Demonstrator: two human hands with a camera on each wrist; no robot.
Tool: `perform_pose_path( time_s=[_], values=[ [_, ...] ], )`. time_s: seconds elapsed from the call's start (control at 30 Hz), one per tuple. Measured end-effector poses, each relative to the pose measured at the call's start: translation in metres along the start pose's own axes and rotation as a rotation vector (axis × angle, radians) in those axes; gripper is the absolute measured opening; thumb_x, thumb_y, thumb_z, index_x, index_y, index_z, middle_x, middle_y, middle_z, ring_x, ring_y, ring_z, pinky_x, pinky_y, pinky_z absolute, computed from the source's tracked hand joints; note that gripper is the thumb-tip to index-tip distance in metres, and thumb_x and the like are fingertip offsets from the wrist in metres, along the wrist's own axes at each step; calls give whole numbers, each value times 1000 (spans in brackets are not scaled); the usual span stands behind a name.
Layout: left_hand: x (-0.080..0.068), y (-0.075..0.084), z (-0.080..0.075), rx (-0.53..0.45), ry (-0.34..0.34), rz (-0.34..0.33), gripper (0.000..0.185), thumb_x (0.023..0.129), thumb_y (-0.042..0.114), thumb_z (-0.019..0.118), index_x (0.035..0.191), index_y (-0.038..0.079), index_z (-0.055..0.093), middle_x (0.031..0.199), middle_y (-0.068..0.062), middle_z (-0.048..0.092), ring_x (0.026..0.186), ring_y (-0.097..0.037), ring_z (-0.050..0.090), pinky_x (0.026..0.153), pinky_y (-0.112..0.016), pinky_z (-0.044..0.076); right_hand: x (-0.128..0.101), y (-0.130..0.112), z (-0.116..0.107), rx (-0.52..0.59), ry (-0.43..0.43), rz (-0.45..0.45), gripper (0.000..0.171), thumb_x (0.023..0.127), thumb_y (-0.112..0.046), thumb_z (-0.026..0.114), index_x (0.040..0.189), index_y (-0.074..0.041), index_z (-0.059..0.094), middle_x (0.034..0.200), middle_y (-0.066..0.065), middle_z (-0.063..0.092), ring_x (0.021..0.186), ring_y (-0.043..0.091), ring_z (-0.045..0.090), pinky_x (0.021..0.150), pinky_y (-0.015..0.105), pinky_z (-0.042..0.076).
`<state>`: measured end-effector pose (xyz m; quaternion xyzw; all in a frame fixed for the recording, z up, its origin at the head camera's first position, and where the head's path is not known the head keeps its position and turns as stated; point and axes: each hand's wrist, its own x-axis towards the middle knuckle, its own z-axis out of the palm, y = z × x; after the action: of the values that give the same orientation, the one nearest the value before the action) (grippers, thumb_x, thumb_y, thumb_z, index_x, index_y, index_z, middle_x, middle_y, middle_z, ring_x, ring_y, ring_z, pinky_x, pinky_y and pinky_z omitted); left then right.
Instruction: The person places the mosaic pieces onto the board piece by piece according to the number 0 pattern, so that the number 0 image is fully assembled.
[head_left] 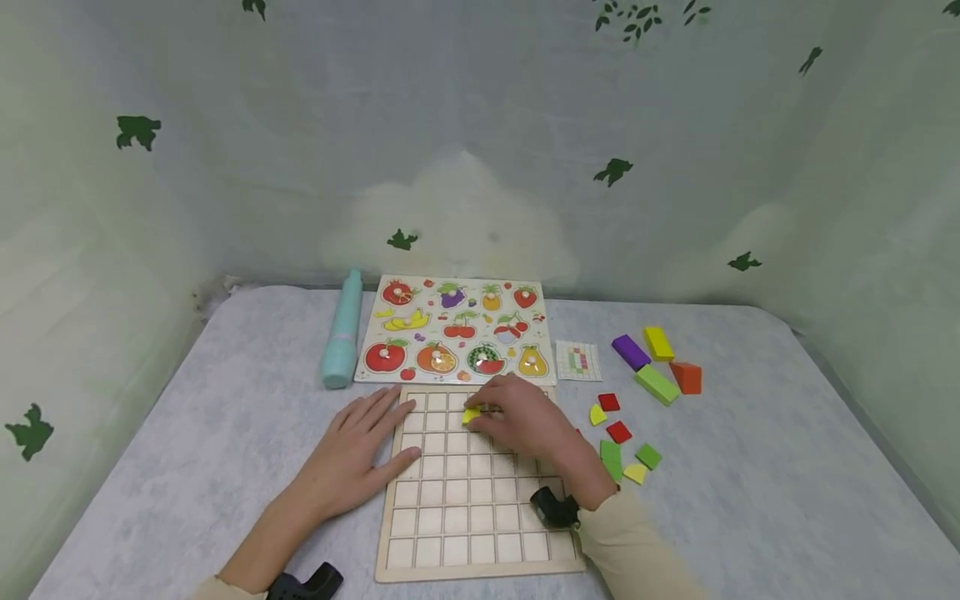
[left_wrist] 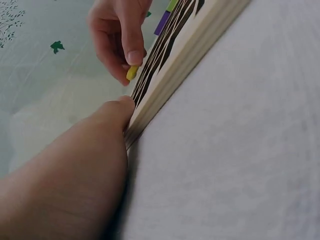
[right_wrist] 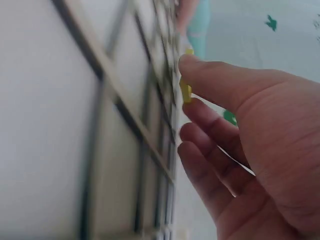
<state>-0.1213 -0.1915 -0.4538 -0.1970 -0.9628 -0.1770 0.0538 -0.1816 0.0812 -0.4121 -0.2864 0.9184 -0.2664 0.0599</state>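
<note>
A wooden grid board (head_left: 468,517) lies in front of me on the grey table. My right hand (head_left: 525,421) pinches a small yellow piece (head_left: 471,414) over the board's upper squares; the same yellow piece (left_wrist: 131,73) (right_wrist: 186,90) shows between thumb and finger in both wrist views. My left hand (head_left: 352,454) lies flat with straight fingers on the table, its thumb (left_wrist: 117,107) against the board's left edge (left_wrist: 170,82). It holds nothing.
A fruit peg puzzle (head_left: 457,329) sits behind the board, a teal tube (head_left: 342,329) to its left, a small pattern card (head_left: 578,360) to its right. Coloured blocks (head_left: 656,362) and small flat pieces (head_left: 618,437) lie scattered right of the board. Fabric walls surround the table.
</note>
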Motion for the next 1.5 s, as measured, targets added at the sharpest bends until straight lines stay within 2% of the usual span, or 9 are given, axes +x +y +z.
perform_pose_path(
  time_s=[0.2, 0.5, 0.7, 0.87, 1.13, 1.3, 1.5],
  values=[
    [0, -2, 0, 25, -20, 13, 73, 97, 59, 60, 154, 15, 49, 165, -12, 38, 153, -31, 34, 126, -52, 24, 1, -7, 14, -46, 31, -34, 26, 92, -32, 79, 117, -23, 80, 114, -7, 74, 111, 14, 63, 99, 37, 54],
    [2, -6, 4, 21, -5, 4, 72, 95, 57, 65, 152, 15, 52, 164, -12, 39, 151, -33, 37, 124, -55, 28, 0, -8, 18, -50, 18, 12, 29, 92, -32, 79, 119, -23, 79, 119, -5, 70, 115, 15, 59, 101, 37, 52],
    [2, -5, 4, 20, -2, 2, 71, 94, 56, 66, 152, 15, 53, 164, -12, 40, 151, -34, 38, 124, -56, 30, -9, -10, 10, -80, -29, 13, 45, 94, -32, 77, 138, -24, 68, 135, -2, 65, 125, 18, 57, 103, 37, 54],
    [1, -5, 4, 29, 1, 16, 71, 94, 56, 66, 151, 15, 53, 163, -12, 41, 151, -32, 38, 124, -55, 30, -19, -9, -9, -47, -45, 62, 44, 93, -29, 79, 135, -22, 69, 138, 0, 64, 130, 21, 56, 104, 41, 54],
    [0, -9, 2, 2, 8, 12, 71, 93, 54, 69, 151, 15, 54, 163, -13, 41, 150, -35, 39, 122, -56, 34, -32, 20, -42, 47, -10, 107, 43, 92, -23, 80, 133, -17, 70, 127, 2, 69, 114, 22, 63, 92, 39, 58],
    [0, -11, 3, -20, 18, 9, 70, 92, 52, 72, 150, 15, 56, 163, -12, 42, 151, -33, 39, 122, -54, 34, -41, 46, -59, 51, -12, 148, 41, 94, -23, 78, 133, -17, 69, 127, 0, 68, 114, 22, 61, 94, 40, 58],
    [0, -9, 4, -55, 20, -7, 70, 93, 55, 69, 150, 17, 56, 163, -11, 41, 152, -34, 37, 121, -56, 34, -57, 75, -74, 72, -5, 264, 41, 95, -23, 76, 135, -17, 68, 128, 5, 67, 108, 24, 63, 85, 35, 60]
  ],
)
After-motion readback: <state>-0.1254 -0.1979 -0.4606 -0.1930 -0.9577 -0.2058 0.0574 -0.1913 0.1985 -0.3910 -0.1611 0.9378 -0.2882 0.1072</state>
